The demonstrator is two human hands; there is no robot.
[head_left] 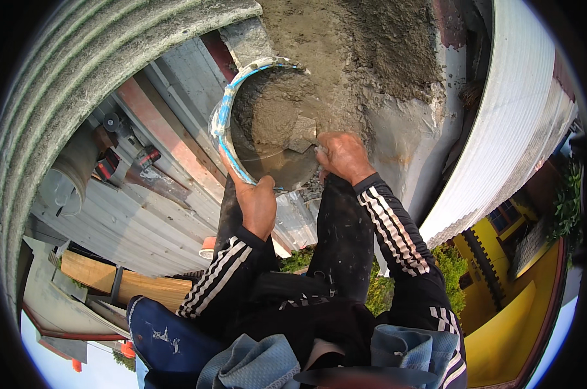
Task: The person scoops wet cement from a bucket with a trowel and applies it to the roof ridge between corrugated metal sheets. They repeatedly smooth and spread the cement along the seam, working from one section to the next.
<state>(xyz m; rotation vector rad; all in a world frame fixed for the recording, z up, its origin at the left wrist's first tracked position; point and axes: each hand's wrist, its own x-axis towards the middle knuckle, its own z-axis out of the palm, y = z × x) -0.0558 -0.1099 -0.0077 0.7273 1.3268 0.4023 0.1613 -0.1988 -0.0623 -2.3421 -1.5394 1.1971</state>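
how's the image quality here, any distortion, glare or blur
Head view: strong fisheye bending, plain in the grey corrugated sheet at left, with black corners; head view: daylight, with the pale corrugated sheet at right brightly lit; head view: bucket and both hands fairly sharp, but a dark shape at the bottom edge blurred.

The bucket was whitish with a bright blue band; inside the bucket, I saw grey-brown mortar and a paler grey trowel. Below the bucket, black sleeves carried white stripes. To its left, a tool showed red and black; right of it, a sheet was white, finely lined. Far to its lower right stood a yellow house.
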